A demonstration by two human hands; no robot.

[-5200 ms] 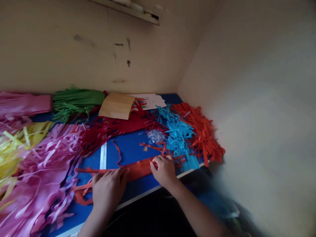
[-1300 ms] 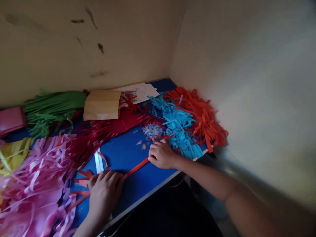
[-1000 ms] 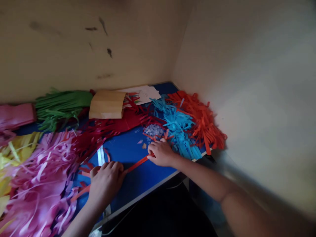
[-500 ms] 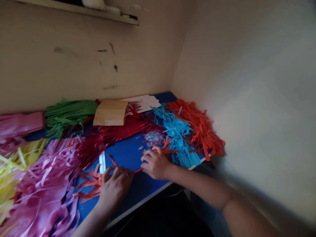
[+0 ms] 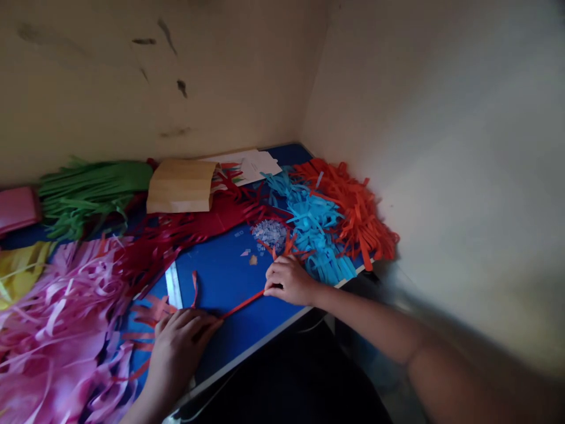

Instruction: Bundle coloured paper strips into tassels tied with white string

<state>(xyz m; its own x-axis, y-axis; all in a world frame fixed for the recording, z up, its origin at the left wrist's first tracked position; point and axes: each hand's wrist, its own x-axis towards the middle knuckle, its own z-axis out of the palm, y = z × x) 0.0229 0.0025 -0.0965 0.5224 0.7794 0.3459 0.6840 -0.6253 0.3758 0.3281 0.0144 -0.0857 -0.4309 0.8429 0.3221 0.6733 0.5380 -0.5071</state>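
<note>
Readable text: none from where I stand | blue tabletop (image 5: 216, 265): small pale lettering-like marks (image 5: 239, 234) near the heap of pale purple clippings (image 5: 269, 234), too blurred to make out | white paper (image 5: 259, 166) at the back: faint tiny print, can't read a word of it

The left hand (image 5: 176, 341) covers one end of the twisted orange strip (image 5: 243, 304), and the right hand (image 5: 286, 282) hides part of its other end; the exact grip of each cannot be made out. The silver band (image 5: 173, 285) runs out of sight behind the left hand and orange fringe (image 5: 152, 311). The picture's left edge cuts off the pink folded bundle (image 5: 16, 209), yellow fringe (image 5: 24, 268), pink fringe (image 5: 66, 330) and counter (image 5: 216, 265). Brown paper (image 5: 180, 185) covers part of the white sheet (image 5: 251, 165), whose print is too small to read. Single pieces in the pale scrap heap (image 5: 270, 234) blur together. Below the counter's near edge, shapes sink into darkness.
</note>
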